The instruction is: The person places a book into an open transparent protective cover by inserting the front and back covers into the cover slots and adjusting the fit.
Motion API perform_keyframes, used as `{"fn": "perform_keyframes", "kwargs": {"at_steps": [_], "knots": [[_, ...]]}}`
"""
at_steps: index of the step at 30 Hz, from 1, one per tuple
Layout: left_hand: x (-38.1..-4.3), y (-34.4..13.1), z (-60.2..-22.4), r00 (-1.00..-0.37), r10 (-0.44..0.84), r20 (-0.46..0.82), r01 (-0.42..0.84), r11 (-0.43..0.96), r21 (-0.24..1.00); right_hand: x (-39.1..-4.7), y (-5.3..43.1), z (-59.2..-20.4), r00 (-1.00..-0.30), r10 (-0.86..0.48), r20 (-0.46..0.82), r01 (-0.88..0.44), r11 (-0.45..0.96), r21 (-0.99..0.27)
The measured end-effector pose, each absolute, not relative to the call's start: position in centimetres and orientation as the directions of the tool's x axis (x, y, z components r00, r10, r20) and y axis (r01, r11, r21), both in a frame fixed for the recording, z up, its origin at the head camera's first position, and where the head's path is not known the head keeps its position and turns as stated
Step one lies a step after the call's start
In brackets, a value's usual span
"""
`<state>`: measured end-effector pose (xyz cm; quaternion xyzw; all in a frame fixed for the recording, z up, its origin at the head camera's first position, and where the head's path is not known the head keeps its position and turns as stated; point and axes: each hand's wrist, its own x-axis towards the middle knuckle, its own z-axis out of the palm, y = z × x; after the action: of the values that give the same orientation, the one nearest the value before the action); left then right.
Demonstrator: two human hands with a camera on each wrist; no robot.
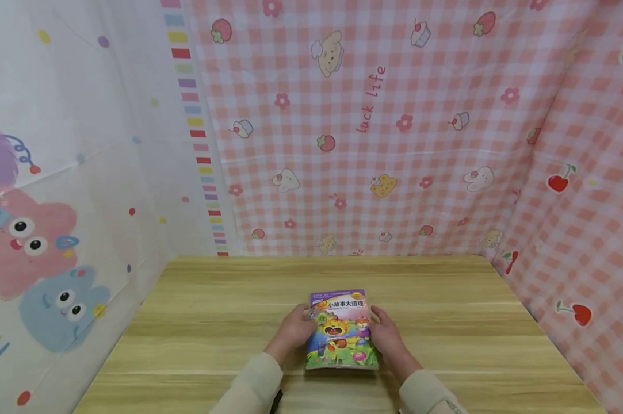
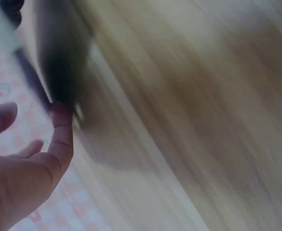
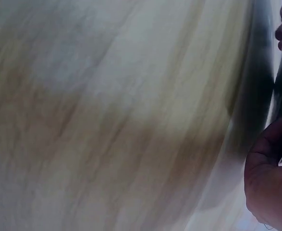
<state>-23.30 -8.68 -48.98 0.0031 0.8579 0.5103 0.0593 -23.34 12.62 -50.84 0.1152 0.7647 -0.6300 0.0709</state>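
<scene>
A picture book (image 1: pixel 337 339) with a bright cartoon cover and Chinese title is cover up near the front middle of the table. My left hand (image 1: pixel 295 329) grips its left side, and my right hand (image 1: pixel 388 339) grips its right side. A narrow shadow shows under the book's lower edge. In the left wrist view, the left hand (image 2: pixel 30 175) has one fingertip against the book's blurred edge. The right hand (image 3: pixel 273 178) shows at the border of the right wrist view, fingers bent at the dark book edge. Fingers beneath the book are hidden in the head view.
The wood-grain table (image 1: pixel 202 316) reaches back to a pink checked cloth (image 1: pixel 311 190). A white cloth (image 1: pixel 99 190) with cartoon figures hangs along the left side, and a checked cloth with cherries (image 1: pixel 591 230) along the right.
</scene>
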Motion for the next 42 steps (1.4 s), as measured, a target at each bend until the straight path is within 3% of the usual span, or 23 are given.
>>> {"fn": "perform_keyframes", "kwargs": {"at_steps": [5, 8, 11, 14, 18, 21, 26, 42], "knots": [[-22.6, -8.8, -49.2, -0.973, 0.232, -0.005, 0.15, 0.646, 0.749, -22.8, 12.3, -51.0, -0.98, 0.031, -0.197, 0.2, 0.182, -0.963], [-22.3, -8.8, -49.4, -0.939, 0.342, -0.046, 0.234, 0.727, 0.645, -22.7, 12.1, -51.2, -0.987, 0.008, -0.158, 0.155, 0.227, -0.961], [-22.2, -8.8, -49.9, -0.912, 0.395, -0.113, 0.276, 0.793, 0.544, -22.5, 12.0, -51.4, -0.995, 0.009, -0.096, 0.093, 0.364, -0.927], [-22.1, -8.8, -50.4, -0.907, 0.394, -0.146, 0.283, 0.829, 0.482, -22.3, 11.6, -51.5, -0.999, -0.036, 0.037, -0.051, 0.585, -0.81], [-21.9, -9.1, -50.8, -0.911, 0.383, -0.152, 0.287, 0.854, 0.435, -22.1, 11.3, -51.3, -0.955, -0.243, 0.169, -0.296, 0.791, -0.536], [-21.9, -9.3, -50.8, -0.907, 0.394, -0.151, 0.304, 0.859, 0.412, -21.9, 11.4, -51.5, -0.923, -0.375, 0.086, -0.376, 0.835, -0.402], [-21.8, -9.8, -51.0, -0.895, 0.41, -0.175, 0.319, 0.864, 0.391, -21.8, 12.3, -52.9, -0.911, -0.409, -0.052, -0.378, 0.879, -0.29], [-21.5, -10.4, -51.1, -0.885, 0.424, -0.192, 0.328, 0.86, 0.391, -21.5, 12.7, -53.7, -0.902, -0.429, -0.048, -0.392, 0.86, -0.327]]}}
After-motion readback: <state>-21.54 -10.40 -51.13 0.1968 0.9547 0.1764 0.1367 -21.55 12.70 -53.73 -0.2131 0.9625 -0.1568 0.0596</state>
